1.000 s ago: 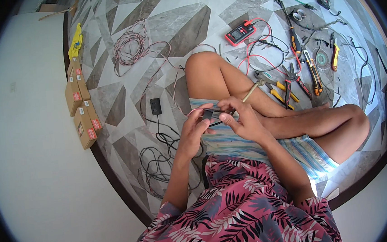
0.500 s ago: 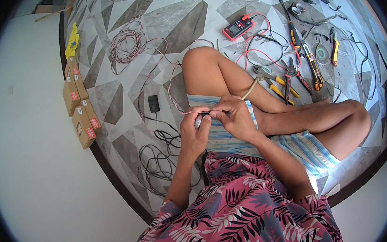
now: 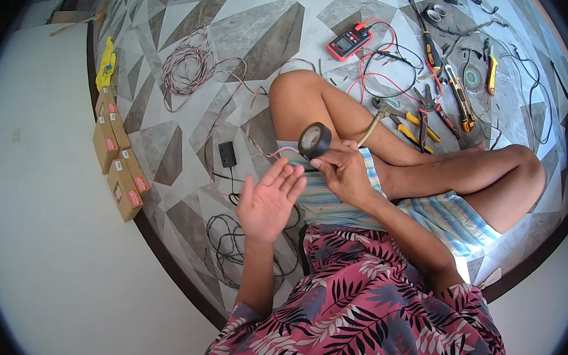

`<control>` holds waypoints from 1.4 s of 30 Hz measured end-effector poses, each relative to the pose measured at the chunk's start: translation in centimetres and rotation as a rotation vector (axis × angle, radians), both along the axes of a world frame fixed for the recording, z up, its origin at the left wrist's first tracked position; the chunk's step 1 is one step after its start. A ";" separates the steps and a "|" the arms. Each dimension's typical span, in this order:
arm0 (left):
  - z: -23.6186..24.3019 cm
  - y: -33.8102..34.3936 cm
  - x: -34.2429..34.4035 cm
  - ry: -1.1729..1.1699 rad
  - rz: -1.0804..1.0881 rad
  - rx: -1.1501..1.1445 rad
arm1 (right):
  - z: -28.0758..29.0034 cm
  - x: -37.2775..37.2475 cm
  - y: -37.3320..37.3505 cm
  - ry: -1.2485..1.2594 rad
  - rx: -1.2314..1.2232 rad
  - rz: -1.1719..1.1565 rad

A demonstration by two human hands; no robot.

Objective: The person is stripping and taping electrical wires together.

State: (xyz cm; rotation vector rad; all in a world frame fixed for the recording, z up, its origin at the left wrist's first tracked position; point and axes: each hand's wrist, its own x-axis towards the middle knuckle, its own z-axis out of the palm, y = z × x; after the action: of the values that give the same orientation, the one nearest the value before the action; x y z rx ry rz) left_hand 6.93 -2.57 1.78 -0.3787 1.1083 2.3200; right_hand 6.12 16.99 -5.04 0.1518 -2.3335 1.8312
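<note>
My right hand (image 3: 345,174) is closed in a pinch on a cable over my lap. A pale beige cable (image 3: 370,129) runs up from this hand toward the tools, and a thin pink-white wire (image 3: 283,151) comes to the same spot from the left. A roll of black electrical tape (image 3: 314,140) is tilted just above the right fingertips; whether they touch it is hard to tell. Beside it, my left hand (image 3: 265,204) is open and holds nothing, palm showing and fingers apart.
A coil of thin wire (image 3: 187,68), a black socket block (image 3: 227,154) and black cord (image 3: 226,242) lie on the left. Right of my knee are a red multimeter (image 3: 349,41), pliers (image 3: 429,107), a utility knife (image 3: 459,100) and wire scraps. Cardboard boxes (image 3: 125,190) line the wall.
My left hand has let go of the joint and drawn back to the left, opening. The tape roll now shows above my right hand, which has stayed on the cable.
</note>
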 end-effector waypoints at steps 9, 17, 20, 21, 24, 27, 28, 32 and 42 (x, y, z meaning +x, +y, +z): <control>-2.9 4.8 -0.1 0.346 0.132 -0.160 | 0.5 -0.8 2.0 0.005 -0.162 0.221; -2.7 3.5 -1.9 0.573 -0.235 -0.627 | 1.4 -0.9 3.4 -0.044 -0.288 0.290; -2.7 3.3 -2.0 0.762 -0.278 -0.867 | 1.7 -0.7 3.5 -0.046 -0.308 0.267; -2.8 3.5 -2.0 0.817 -0.220 -0.852 | 1.7 -0.7 3.5 -0.037 -0.306 0.270; -2.9 3.7 -1.6 0.791 -0.100 -0.680 | 1.8 -0.6 3.4 -0.049 -0.309 0.269; -2.9 2.9 -1.6 0.880 -0.197 -0.769 | 1.6 -0.5 3.2 -0.031 -0.262 0.270; -2.9 2.5 -1.7 0.973 -0.225 -0.819 | 1.6 -0.5 3.1 -0.009 -0.244 0.269; -3.3 2.0 -1.9 1.103 -0.209 -0.964 | 1.5 -0.5 2.6 -0.092 -0.278 0.301; -0.7 5.4 0.6 0.201 0.007 -0.460 | 1.3 -0.7 2.1 -0.107 -0.328 0.138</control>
State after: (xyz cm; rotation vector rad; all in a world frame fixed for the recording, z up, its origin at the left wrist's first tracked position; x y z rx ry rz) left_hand 7.54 2.88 1.09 -0.3183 1.7483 2.1272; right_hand 5.44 19.12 -3.76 0.1786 -2.0938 2.3122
